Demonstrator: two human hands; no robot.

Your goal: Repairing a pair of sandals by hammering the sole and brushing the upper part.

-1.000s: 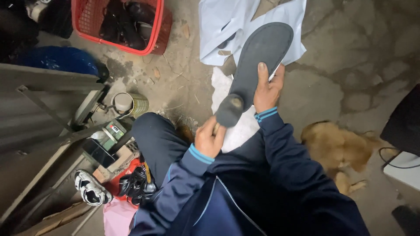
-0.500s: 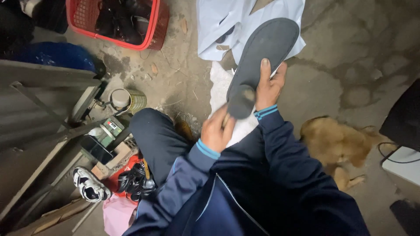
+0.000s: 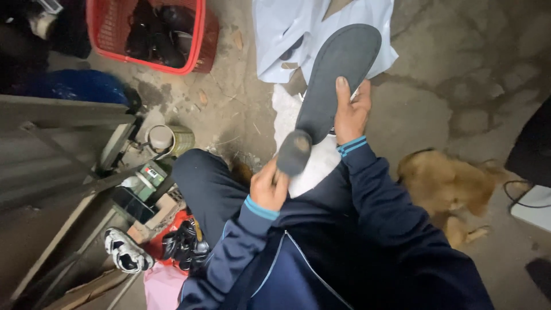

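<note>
Right hand [image 3: 351,112]: grasping grey shoe sole [image 3: 338,74], thumb across.
Left hand [image 3: 268,186]: clenched beside sole's heel; contents unclear.
Handling: support sole steadily mid-length.

One dark insole [image 3: 338,74]; one red basket [image 3: 198,46]; one tin can [image 3: 172,139]; one dog [image 3: 453,186].

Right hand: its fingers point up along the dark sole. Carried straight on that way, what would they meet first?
The right hand lies flat on the dark shoe sole, so its fingers would slide along that toward the toe. Beyond it lies the pale plastic sheet on the ground, though depth is unclear.
</note>
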